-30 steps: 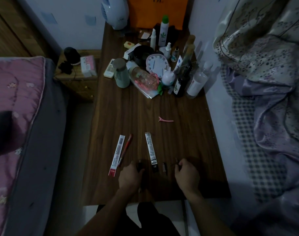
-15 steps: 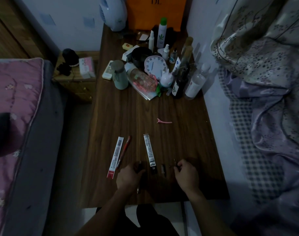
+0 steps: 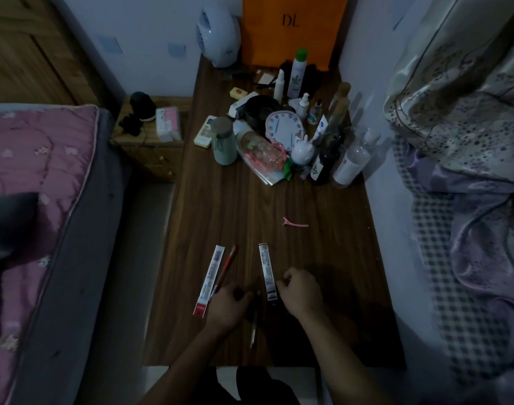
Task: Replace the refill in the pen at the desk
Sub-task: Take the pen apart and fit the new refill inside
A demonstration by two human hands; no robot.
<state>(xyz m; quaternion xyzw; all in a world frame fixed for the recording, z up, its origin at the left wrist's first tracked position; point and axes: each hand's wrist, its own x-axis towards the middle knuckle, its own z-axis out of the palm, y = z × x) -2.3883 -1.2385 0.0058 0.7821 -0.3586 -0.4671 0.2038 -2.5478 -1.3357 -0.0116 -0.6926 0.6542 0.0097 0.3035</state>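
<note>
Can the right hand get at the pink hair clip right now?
Probably yes: the pink hair clip lies straight ahead of the right hand, with only bare desk between them, though its curled fingers may hold something.

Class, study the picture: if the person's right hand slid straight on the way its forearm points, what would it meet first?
Most likely the white refill packet, lying just beyond the curled fingers of the right hand; whether they already touch is unclear.

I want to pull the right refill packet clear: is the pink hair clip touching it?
Apart. The head view shows bare desk between the pink hair clip and the top of the right refill packet.
</note>
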